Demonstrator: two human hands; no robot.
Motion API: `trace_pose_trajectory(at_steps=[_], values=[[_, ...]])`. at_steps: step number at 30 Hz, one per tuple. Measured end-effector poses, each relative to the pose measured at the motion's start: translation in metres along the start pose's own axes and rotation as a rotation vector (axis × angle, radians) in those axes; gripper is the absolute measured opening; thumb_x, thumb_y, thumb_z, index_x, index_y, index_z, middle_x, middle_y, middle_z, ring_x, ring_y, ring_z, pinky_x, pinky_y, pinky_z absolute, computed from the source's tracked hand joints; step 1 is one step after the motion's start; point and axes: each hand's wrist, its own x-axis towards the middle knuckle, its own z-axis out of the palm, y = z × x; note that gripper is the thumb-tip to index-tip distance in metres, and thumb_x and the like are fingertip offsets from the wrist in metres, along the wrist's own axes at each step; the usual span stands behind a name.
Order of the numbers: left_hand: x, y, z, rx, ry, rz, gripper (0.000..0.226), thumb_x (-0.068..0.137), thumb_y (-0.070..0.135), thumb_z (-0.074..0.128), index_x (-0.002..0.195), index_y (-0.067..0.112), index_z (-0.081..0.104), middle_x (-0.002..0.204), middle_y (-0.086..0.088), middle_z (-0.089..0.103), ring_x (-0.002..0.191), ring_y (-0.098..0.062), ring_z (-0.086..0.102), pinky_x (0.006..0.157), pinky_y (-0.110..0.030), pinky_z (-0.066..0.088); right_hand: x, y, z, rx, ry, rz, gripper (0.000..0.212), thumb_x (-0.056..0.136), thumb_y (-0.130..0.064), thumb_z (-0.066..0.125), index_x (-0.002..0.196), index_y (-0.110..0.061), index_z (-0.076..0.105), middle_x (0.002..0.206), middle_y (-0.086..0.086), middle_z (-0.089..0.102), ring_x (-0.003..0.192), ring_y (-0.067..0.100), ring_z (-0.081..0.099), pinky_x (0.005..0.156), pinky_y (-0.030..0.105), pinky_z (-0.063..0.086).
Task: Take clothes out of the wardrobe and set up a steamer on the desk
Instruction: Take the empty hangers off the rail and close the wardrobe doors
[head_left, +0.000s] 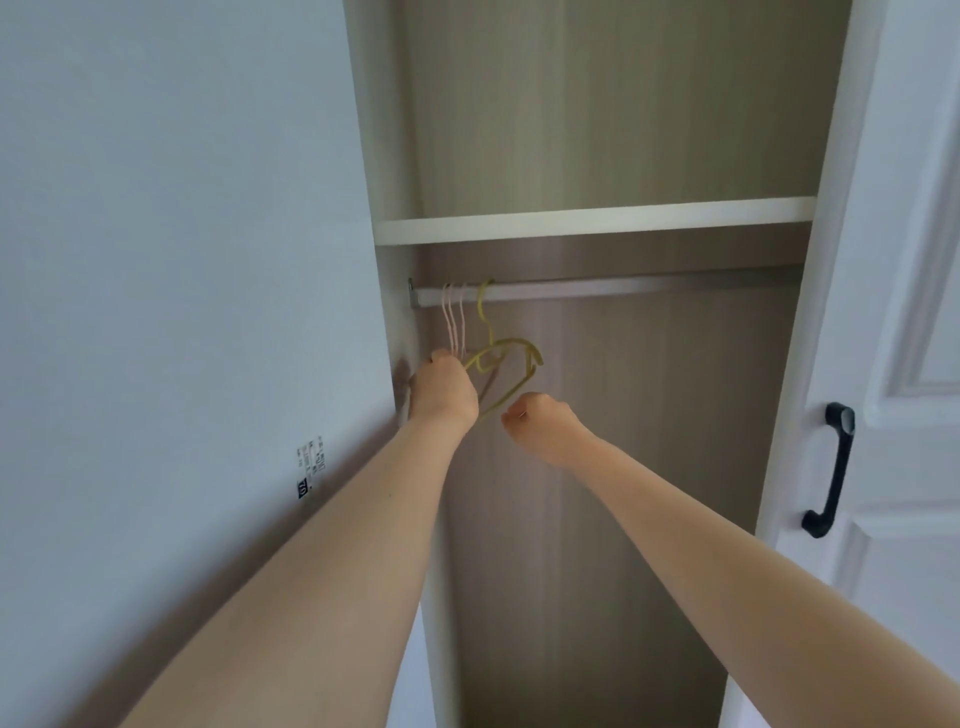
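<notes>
Inside the open wardrobe a metal rail runs under a white shelf. A yellow hanger hooks over the rail near its left end, tilted, with nothing on it. Several pink hangers hang just left of it. My left hand is raised to the hangers, fingers curled where the pink hangers meet the yellow one's left end. My right hand is a closed fist just below the yellow hanger's lower end, seemingly touching it. No clothes or steamer are in view.
The white wardrobe door stands open on the right, with a black handle. A pale wall with a small label fills the left. The wardrobe's wood-grain back panel is bare below the rail.
</notes>
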Motion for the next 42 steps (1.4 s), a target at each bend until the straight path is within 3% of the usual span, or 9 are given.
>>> trace_pose_trajectory(at_steps=[5, 9, 14, 18, 22, 28, 33, 35, 42], values=[[0.024, -0.012, 0.011, -0.121, -0.127, -0.208, 0.032, 0.094, 0.003, 0.043, 0.124, -0.007, 0.050, 0.128, -0.023, 0.056, 0.120, -0.038, 0.053, 0.095, -0.038, 0.045, 0.033, -0.006, 0.000, 0.239, 0.009, 0.080, 0.038, 0.097, -0.032, 0.045, 0.106, -0.002, 0.067, 0.110, 0.017, 0.067, 0.094, 0.029, 0.059, 0.074, 0.028, 0.041], [0.031, -0.016, 0.015, -0.286, -0.158, -0.314, 0.034, 0.097, 0.002, 0.040, 0.128, -0.010, 0.048, 0.134, -0.026, 0.050, 0.125, -0.038, 0.049, 0.098, -0.038, 0.042, 0.052, -0.014, 0.001, 0.574, -0.012, 0.181, 0.047, 0.096, -0.044, 0.046, 0.113, -0.002, 0.059, 0.111, 0.016, 0.068, 0.090, 0.024, 0.062, 0.089, 0.038, 0.054], [0.041, -0.021, 0.029, -0.510, -0.177, -0.367, 0.034, 0.096, 0.001, 0.042, 0.128, -0.008, 0.050, 0.129, -0.026, 0.055, 0.117, -0.038, 0.056, 0.096, -0.043, 0.048, 0.066, -0.024, 0.003, 0.815, -0.050, 0.280, 0.049, 0.089, -0.054, 0.056, 0.110, -0.009, 0.055, 0.098, 0.010, 0.063, 0.087, 0.025, 0.061, 0.090, 0.040, 0.055], [0.037, -0.020, 0.040, -0.694, -0.218, -0.422, 0.021, 0.090, -0.007, 0.041, 0.099, -0.008, 0.060, 0.086, -0.026, 0.062, 0.067, -0.032, 0.060, 0.076, -0.052, 0.055, 0.067, -0.027, 0.004, 0.838, -0.081, 0.331, 0.034, 0.086, -0.043, 0.066, 0.093, -0.014, 0.050, 0.086, 0.007, 0.060, 0.084, 0.024, 0.058, 0.088, 0.039, 0.054], [0.039, -0.022, 0.047, -0.775, -0.226, -0.440, 0.021, 0.089, -0.005, 0.040, 0.089, -0.003, 0.061, 0.074, -0.021, 0.062, 0.047, -0.024, 0.050, 0.069, -0.045, 0.057, 0.069, -0.027, 0.008, 0.837, -0.066, 0.335, 0.014, 0.086, -0.021, 0.066, 0.088, -0.009, 0.059, 0.084, 0.007, 0.066, 0.070, 0.020, 0.059, 0.083, 0.037, 0.053], [0.042, -0.024, 0.050, -0.852, -0.292, -0.466, 0.011, 0.092, -0.003, 0.048, 0.089, -0.001, 0.058, 0.078, -0.017, 0.062, 0.063, -0.026, 0.058, 0.053, -0.035, 0.053, 0.073, -0.028, 0.012, 0.786, -0.009, 0.323, 0.009, 0.084, -0.013, 0.063, 0.088, -0.005, 0.062, 0.084, 0.011, 0.062, 0.073, 0.024, 0.056, 0.065, 0.032, 0.049], [0.042, -0.024, 0.051, -0.942, -0.382, -0.464, 0.007, 0.091, 0.001, 0.056, 0.094, -0.001, 0.062, 0.075, -0.013, 0.067, 0.054, -0.019, 0.060, 0.055, -0.034, 0.052, 0.073, -0.025, 0.011, 0.759, -0.021, 0.299, 0.012, 0.083, -0.014, 0.069, 0.082, -0.006, 0.060, 0.075, 0.010, 0.063, 0.060, 0.020, 0.058, 0.060, 0.030, 0.051], [0.040, -0.024, 0.051, -0.988, -0.399, -0.485, 0.006, 0.091, 0.004, 0.058, 0.092, 0.000, 0.063, 0.068, -0.010, 0.068, 0.049, -0.017, 0.063, 0.054, -0.032, 0.052, 0.074, -0.024, 0.010, 0.745, -0.005, 0.280, 0.012, 0.083, -0.012, 0.070, 0.084, -0.004, 0.060, 0.076, 0.012, 0.064, 0.061, 0.022, 0.061, 0.067, 0.036, 0.056], [0.042, -0.023, 0.054, -1.116, -0.264, -0.544, 0.011, 0.094, -0.003, 0.044, 0.091, -0.003, 0.055, 0.073, -0.015, 0.057, 0.053, -0.024, 0.058, 0.050, -0.034, 0.056, 0.072, -0.021, 0.001, 0.690, 0.020, 0.251, 0.009, 0.084, -0.008, 0.068, 0.087, -0.003, 0.062, 0.068, 0.009, 0.060, 0.057, 0.019, 0.056, 0.062, 0.032, 0.051]])
